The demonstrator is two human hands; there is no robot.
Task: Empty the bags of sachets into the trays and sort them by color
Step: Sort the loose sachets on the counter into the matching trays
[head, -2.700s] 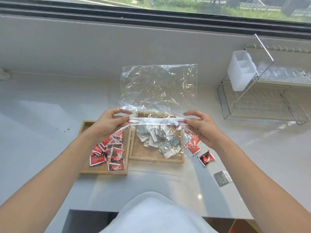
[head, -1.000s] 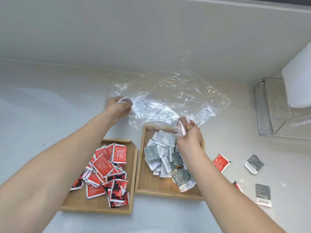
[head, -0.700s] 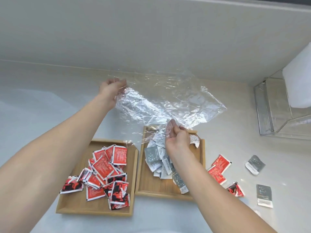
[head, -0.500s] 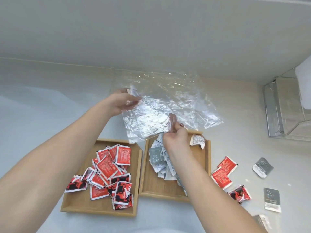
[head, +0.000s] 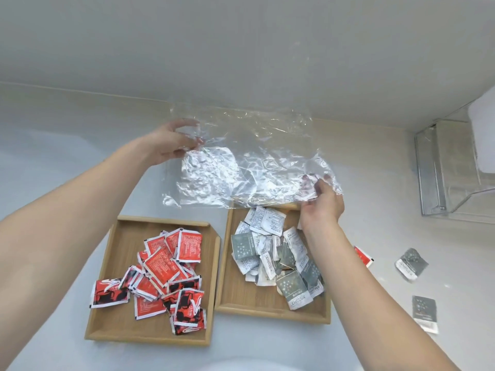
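Your arms reach forward over the countertop (head: 53,162). The clear plastic bag (head: 249,156) is held above both trays' far edges, left hand (head: 171,145) and right hand (head: 321,202) each pinching a corner. Sachet print is unreadable.

The right forearm (head: 348,263) covers most of a red sachet (head: 364,257) on the counter (head: 53,156) and the right wall of the grey-sachet tray (head: 267,306). That tray's far rim lies behind the crumpled bag (head: 254,162), which also veils the right hand's (head: 320,202) fingertips (head: 318,183). The clear rack (head: 442,178) and a white container (head: 482,135) are cut off by the right edge. Print on the sachets is too small to read.
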